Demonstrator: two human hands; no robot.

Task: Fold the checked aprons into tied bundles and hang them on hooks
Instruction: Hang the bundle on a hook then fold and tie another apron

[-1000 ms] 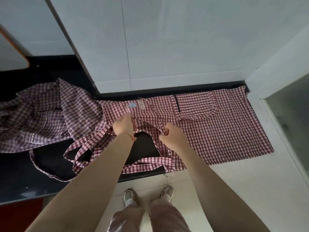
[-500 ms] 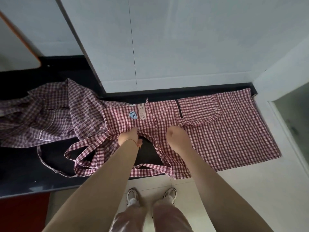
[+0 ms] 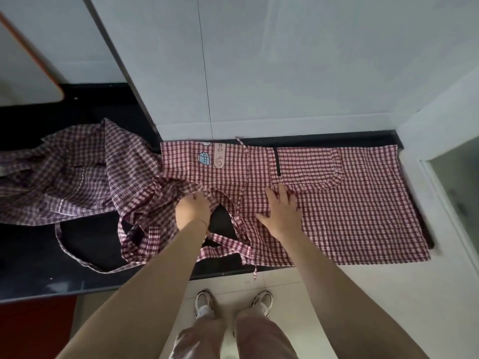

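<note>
A red checked apron (image 3: 357, 203) lies spread flat on the black counter (image 3: 31, 268), its skirt to the right and its bib with a blue patch to the left. My left hand (image 3: 193, 209) is closed on the apron's bib edge near the neck strap. My right hand (image 3: 281, 209) lies flat on the cloth with its fingers spread, just below the pocket. The apron's straps (image 3: 223, 246) loop loosely near the counter's front edge. A second, purplish checked apron (image 3: 64, 169) lies crumpled at the left.
White wall panels (image 3: 285, 73) rise right behind the counter. A white ledge (image 3: 440, 203) borders the counter at the right. Below the counter's front edge are pale floor tiles and my shoes (image 3: 233, 304). No hooks are in view.
My right hand let go of the cloth, moved right and opened flat on the apron. The bib now lies spread further back. My left hand stayed closed on the edge.
</note>
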